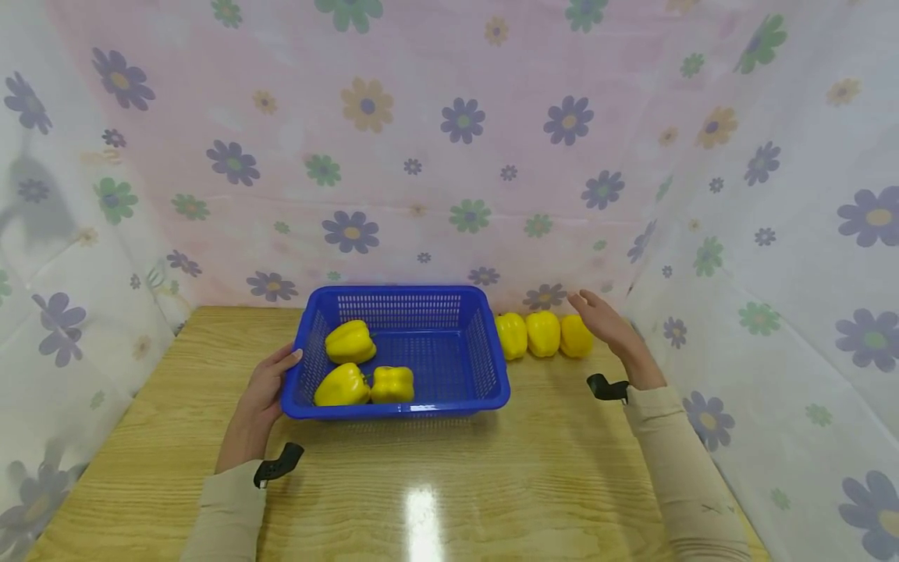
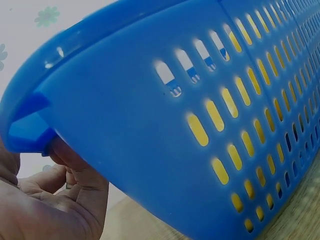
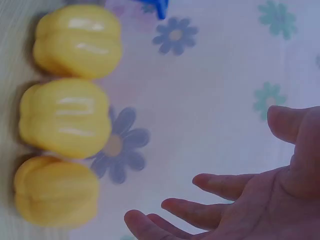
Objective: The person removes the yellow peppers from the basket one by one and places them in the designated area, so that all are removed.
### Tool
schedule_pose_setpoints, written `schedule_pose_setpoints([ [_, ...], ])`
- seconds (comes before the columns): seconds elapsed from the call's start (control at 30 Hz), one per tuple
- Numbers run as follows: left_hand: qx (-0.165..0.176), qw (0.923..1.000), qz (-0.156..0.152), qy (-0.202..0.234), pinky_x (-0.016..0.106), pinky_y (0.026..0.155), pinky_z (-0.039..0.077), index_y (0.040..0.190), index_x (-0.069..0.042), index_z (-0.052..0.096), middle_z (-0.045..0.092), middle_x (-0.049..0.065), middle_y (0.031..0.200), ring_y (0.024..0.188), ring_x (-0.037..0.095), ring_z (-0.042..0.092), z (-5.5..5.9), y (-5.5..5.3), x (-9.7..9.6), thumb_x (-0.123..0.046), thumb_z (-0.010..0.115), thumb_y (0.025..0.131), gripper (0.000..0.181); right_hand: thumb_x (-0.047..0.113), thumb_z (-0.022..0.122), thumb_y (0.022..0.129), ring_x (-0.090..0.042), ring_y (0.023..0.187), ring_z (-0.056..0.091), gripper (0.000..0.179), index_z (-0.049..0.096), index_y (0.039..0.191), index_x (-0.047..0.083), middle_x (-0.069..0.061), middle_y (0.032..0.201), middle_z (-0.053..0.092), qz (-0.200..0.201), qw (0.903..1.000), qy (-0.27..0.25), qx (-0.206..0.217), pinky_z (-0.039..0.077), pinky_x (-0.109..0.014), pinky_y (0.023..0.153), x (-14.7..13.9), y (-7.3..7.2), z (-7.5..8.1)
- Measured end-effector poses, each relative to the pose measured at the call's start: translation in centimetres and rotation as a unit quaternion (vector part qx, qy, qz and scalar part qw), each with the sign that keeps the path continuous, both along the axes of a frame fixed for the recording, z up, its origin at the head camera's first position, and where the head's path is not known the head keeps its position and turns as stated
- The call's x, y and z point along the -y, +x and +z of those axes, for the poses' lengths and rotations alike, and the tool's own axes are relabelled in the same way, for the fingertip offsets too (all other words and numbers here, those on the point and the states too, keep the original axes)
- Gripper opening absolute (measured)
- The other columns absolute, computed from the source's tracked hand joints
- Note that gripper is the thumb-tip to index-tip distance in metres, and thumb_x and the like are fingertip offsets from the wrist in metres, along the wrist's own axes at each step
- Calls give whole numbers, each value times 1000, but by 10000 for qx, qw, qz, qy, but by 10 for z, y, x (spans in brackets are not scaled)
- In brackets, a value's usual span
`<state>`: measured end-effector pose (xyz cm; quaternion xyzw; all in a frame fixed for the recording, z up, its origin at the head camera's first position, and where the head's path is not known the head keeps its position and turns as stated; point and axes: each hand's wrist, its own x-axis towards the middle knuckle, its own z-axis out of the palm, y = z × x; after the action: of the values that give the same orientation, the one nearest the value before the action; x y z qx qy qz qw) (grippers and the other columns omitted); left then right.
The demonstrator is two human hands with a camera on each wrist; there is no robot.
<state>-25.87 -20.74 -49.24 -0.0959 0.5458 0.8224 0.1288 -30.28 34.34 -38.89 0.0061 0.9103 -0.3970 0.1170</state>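
Note:
A blue plastic basket [image 1: 403,291] with slotted walls stands on the table near the back. My left hand [image 1: 263,390] grips its left rim, thumb on top and fingers curled beneath, as the left wrist view shows. Inside lie three yellow bell peppers: one at the back left [image 1: 350,342], one at the front left [image 1: 342,385] and one beside that [image 1: 392,385]. Three more yellow bell peppers stand in a row right of the basket: left [image 1: 511,336], middle [image 1: 543,334] and right [image 1: 576,337]. My right hand [image 1: 607,324], fingers extended and holding nothing, is raised near the rightmost pepper.
Flower-printed cloth [image 1: 421,187] hangs behind the table and along both sides. The wood-grain table [image 1: 541,468] extends in front of the basket, with a bright light reflection on it. A dark device [image 1: 278,464] sits at my left wrist, another [image 1: 608,387] at my right.

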Motion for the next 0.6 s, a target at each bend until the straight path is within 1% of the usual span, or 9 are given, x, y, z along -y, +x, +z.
schedule_pose_setpoints([
  [0.1, -23, 10000, -4, -44, 17, 89, 54, 163, -6, 13, 66, -19, 104, 101, -1, 62, 0, 0, 0, -26, 54, 106, 73, 55, 28, 108, -49, 153, -1, 82, -3, 162, 1, -25, 168, -5, 135, 9998, -42, -135, 7, -69, 120, 14, 6, 12],
  [0.2, -70, 10000, 4, -46, 17, 89, 54, 163, -5, 13, 66, -19, 104, 100, -1, 62, -1, 0, -1, -26, 53, 107, 72, 52, 29, 110, -48, 154, 5, 77, 5, 163, 2, -25, 168, 3, 281, 9988, -87, -383, 9, -67, 121, 30, 13, 22],
  [0.27, -93, 9999, 1, -38, 17, 89, 54, 162, -5, 14, 67, -19, 103, 100, -1, 62, -1, 0, -1, -25, 53, 107, 71, 49, 30, 110, -47, 153, 11, 73, 12, 162, 1, -25, 167, 11, 411, 9975, -177, -549, 13, -65, 121, 40, 17, 26],
  [0.33, -94, 10000, -1, -16, 17, 89, 54, 162, -5, 14, 67, -19, 104, 100, -1, 62, -2, 0, -1, -25, 53, 107, 71, 46, 31, 111, -47, 151, 20, 69, 22, 160, -1, -26, 165, 20, 615, 9950, -353, -703, 18, -64, 121, 51, 21, 29],
  [0.47, -130, 9999, -25, -2, 17, 89, 54, 162, -4, 13, 68, -19, 102, 99, -1, 63, -1, 1, 0, -25, 51, 107, 71, 40, 32, 112, -46, 144, 34, 61, 38, 153, -4, -25, 159, 36, 1049, 9871, -743, -953, 25, -63, 119, 70, 26, 29],
  [0.6, -200, 9998, -66, -44, 16, 89, 54, 162, -3, 12, 68, -20, 102, 100, -2, 63, -1, 1, 0, -25, 50, 107, 71, 41, 33, 112, -44, 141, 41, 58, 45, 149, -2, -23, 154, 45, 1201, 9810, -1065, -1087, 29, -60, 119, 90, 31, 28],
])
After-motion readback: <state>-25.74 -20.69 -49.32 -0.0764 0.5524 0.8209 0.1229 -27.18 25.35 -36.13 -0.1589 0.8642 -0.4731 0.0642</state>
